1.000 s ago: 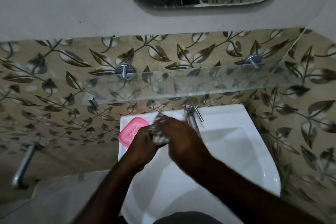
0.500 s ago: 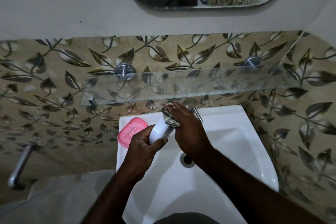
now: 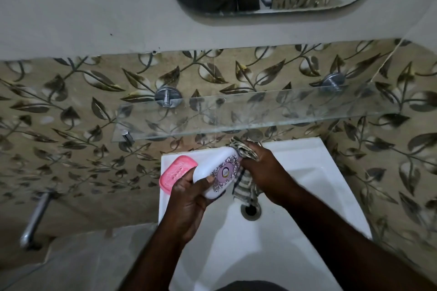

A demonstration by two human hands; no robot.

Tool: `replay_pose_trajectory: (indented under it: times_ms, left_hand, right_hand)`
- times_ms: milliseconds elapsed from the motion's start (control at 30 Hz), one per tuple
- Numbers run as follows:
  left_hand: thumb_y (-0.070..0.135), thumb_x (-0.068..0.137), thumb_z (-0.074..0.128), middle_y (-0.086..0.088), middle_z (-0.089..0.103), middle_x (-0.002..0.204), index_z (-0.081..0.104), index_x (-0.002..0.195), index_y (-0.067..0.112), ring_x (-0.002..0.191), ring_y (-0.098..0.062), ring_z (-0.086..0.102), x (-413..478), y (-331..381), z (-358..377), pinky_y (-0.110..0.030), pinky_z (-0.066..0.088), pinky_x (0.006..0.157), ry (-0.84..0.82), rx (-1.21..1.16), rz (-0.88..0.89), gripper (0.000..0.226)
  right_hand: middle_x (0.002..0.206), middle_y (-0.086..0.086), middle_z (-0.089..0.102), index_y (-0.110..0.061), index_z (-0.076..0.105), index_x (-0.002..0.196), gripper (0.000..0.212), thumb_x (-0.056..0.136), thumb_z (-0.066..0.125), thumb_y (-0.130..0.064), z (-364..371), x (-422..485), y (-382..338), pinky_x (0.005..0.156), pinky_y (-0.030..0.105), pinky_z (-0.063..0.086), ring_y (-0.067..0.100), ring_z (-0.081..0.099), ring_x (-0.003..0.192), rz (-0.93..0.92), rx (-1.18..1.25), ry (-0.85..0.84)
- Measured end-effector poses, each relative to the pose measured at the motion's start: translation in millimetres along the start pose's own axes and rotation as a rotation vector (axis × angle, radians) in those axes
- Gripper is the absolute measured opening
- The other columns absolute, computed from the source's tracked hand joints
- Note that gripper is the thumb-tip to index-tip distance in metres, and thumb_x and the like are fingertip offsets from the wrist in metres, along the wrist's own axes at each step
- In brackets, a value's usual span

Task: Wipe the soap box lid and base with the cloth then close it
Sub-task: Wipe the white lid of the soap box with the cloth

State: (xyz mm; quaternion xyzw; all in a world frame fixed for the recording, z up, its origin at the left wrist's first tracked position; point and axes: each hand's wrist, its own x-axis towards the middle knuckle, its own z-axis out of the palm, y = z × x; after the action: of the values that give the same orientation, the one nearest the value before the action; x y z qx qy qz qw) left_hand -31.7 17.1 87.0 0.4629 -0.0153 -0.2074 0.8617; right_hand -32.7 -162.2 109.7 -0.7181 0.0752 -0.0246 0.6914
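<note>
The pink base (image 3: 177, 173) lies on the sink (image 3: 295, 149) rim at ten o'clock. The left hand (image 3: 189, 201) grips the white lid (image 3: 220, 172) over the basin; at its three o'clock the right hand (image 3: 264, 172) clutches the cloth (image 3: 246, 152) against it. This looks like the lid-wiping step; next, the base needs wiping.

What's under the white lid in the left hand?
Left hand grips the lid from beneath; striped cloth hangs below its right end, over the sink. Its underside is hidden, and it covers the pink base's edge.

left hand (image 3: 189, 198) holds lid (image 3: 221, 168), cloth (image 3: 243, 151) seemingly touching
</note>
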Motion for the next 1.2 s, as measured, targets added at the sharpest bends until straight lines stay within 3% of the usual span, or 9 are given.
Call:
replay_pose_trajectory:
  times_ms: [133, 300, 567, 700, 833, 900, 1033, 1100, 1200]
  left_hand:
    - [0.015, 0.077, 0.067, -0.016, 0.071, 0.112, 0.069, 0.107, 0.016, 0.098, -0.032, 0.069, 4, 0, -3, -0.054, 0.051, 0.088, 0.088, -0.196, -0.142, 0.030]
    - [0.032, 0.067, 0.072, -0.014, 0.074, 0.102, 0.065, 0.112, 0.012, 0.086, -0.025, 0.072, 8, -9, -6, -0.048, 0.057, 0.080, 0.219, -0.040, -0.304, 0.050]
    - [0.023, 0.053, 0.085, -0.021, 0.064, 0.119, 0.053, 0.134, 0.008, 0.098, -0.036, 0.066, 12, -3, -23, -0.054, 0.054, 0.085, -0.122, -0.152, -0.455, 0.088]
    - [0.025, 0.043, 0.084, -0.019, 0.068, 0.107, 0.069, 0.114, 0.007, 0.090, -0.032, 0.067, 15, -7, -18, -0.051, 0.056, 0.081, -0.151, -0.217, -0.379, 0.075]
    - [0.039, 0.074, 0.063, -0.016, 0.070, 0.108, 0.073, 0.108, 0.010, 0.095, -0.030, 0.068, 18, -7, -10, -0.047, 0.053, 0.086, -0.118, -0.327, -0.260, 0.046]
    - [0.055, 0.089, 0.047, -0.017, 0.070, 0.110, 0.073, 0.107, 0.006, 0.099, -0.031, 0.069, 22, -6, -9, -0.043, 0.055, 0.088, -0.093, -0.399, -0.298, 0.058]
    - [0.077, 0.069, 0.059, -0.019, 0.065, 0.107, 0.065, 0.112, -0.002, 0.097, -0.029, 0.066, 22, 1, -9, -0.038, 0.052, 0.091, -0.109, -0.449, -0.407, 0.090]
    - [0.075, 0.075, 0.054, -0.017, 0.069, 0.102, 0.064, 0.110, 0.001, 0.094, -0.027, 0.069, 22, 2, -7, -0.036, 0.053, 0.089, -0.115, -0.439, -0.361, 0.082]
    - [0.063, 0.090, 0.041, -0.014, 0.071, 0.106, 0.067, 0.110, 0.006, 0.098, -0.025, 0.068, 26, 7, -1, -0.036, 0.052, 0.092, -0.085, -0.399, -0.247, 0.066]
  right_hand:
    - [0.111, 0.009, 0.073, -0.022, 0.068, 0.107, 0.034, 0.092, 0.054, 0.006, -1, 0, 12, 0.096, 0.042, 0.050, 0.024, 0.066, 0.101, 0.128, 0.123, 0.002]
    - [0.117, 0.003, 0.071, -0.017, 0.063, 0.122, 0.038, 0.092, 0.055, 0.004, 6, -3, 12, 0.098, 0.040, 0.051, 0.020, 0.066, 0.109, 0.076, -0.065, 0.001]
    - [0.124, 0.001, 0.065, -0.008, 0.059, 0.127, 0.045, 0.086, 0.056, 0.011, 16, -2, -12, 0.101, 0.022, 0.045, 0.011, 0.061, 0.114, -0.075, -0.297, -0.032]
    - [0.105, -0.010, 0.065, -0.011, 0.058, 0.116, 0.036, 0.083, 0.064, 0.004, 25, -4, -18, 0.093, 0.023, 0.048, 0.008, 0.062, 0.101, -0.150, -0.391, 0.028]
    - [0.114, 0.004, 0.067, -0.006, 0.066, 0.114, 0.034, 0.080, 0.071, -0.002, 27, -17, -23, 0.099, 0.035, 0.046, 0.019, 0.062, 0.109, -0.310, -0.553, 0.023]
    - [0.123, 0.012, 0.063, -0.005, 0.068, 0.115, 0.038, 0.078, 0.071, -0.008, 34, -36, -21, 0.105, 0.036, 0.041, 0.028, 0.057, 0.116, -0.396, -0.642, -0.065]
    - [0.128, 0.012, 0.062, -0.010, 0.067, 0.119, 0.046, 0.076, 0.076, -0.022, 46, -60, -15, 0.102, 0.036, 0.039, 0.026, 0.052, 0.114, -0.638, -0.917, -0.220]
    - [0.129, 0.009, 0.062, -0.015, 0.067, 0.119, 0.043, 0.077, 0.070, -0.020, 45, -51, -20, 0.099, 0.042, 0.043, 0.028, 0.055, 0.113, -0.631, -0.969, -0.236]
    - [0.120, 0.009, 0.064, -0.013, 0.070, 0.114, 0.040, 0.074, 0.065, -0.009, 41, -28, -32, 0.095, 0.033, 0.040, 0.028, 0.054, 0.108, -0.553, -0.891, -0.069]
